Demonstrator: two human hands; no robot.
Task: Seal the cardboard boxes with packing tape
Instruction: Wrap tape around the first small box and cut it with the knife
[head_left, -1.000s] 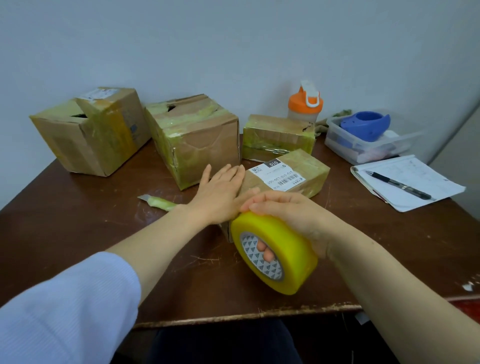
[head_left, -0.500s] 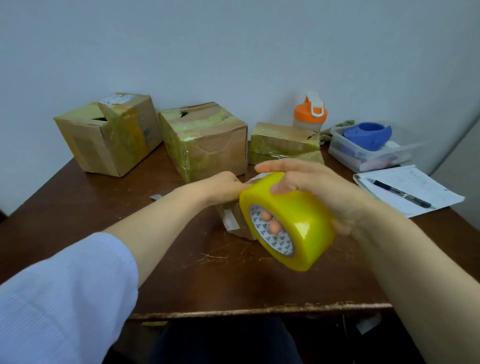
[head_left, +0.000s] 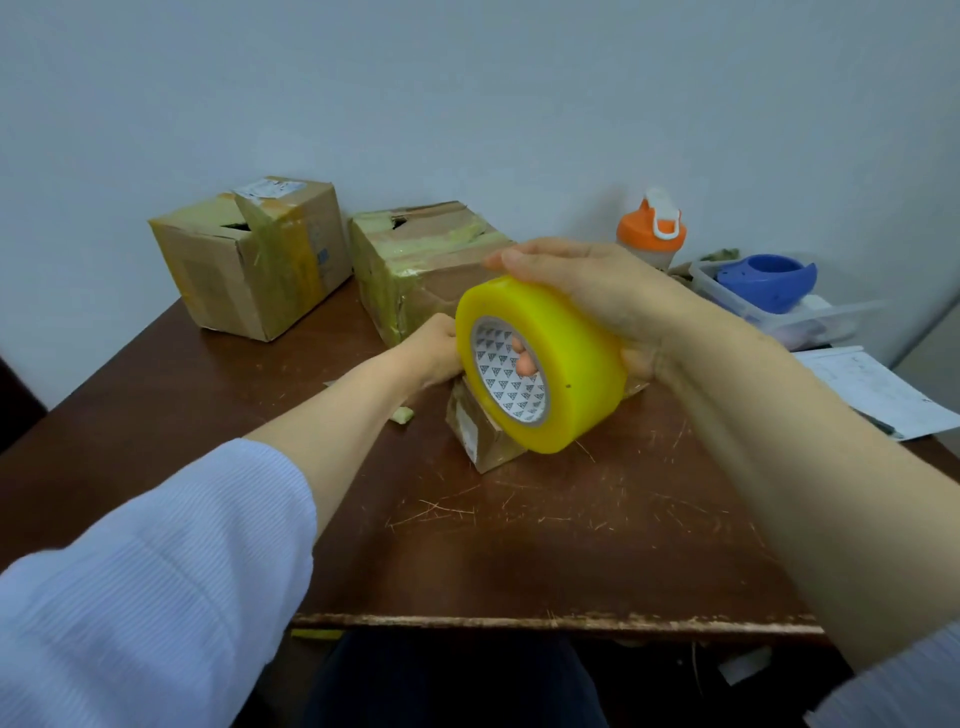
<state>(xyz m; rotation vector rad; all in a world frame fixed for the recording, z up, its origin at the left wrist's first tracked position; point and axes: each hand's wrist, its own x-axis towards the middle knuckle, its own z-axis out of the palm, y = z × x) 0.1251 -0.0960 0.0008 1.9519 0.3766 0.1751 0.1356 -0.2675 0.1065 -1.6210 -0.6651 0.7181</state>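
Packing tape roll (head_left: 574, 358): yellow, held over the small cardboard box (head_left: 480, 434).
Right hand (head_left: 602, 291): clamped on the roll, with fingers passed through its core.
Left hand (head_left: 434, 348): placed at the box; its fingers are hidden and its grip cannot be told.
Small cardboard box: set on the brown table (head_left: 571, 530).

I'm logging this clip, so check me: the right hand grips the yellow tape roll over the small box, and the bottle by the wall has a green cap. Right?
Not quite. The head view shows the bottle has an orange cap, not green. The rest holds: the right hand grips the yellow tape roll over the small box.
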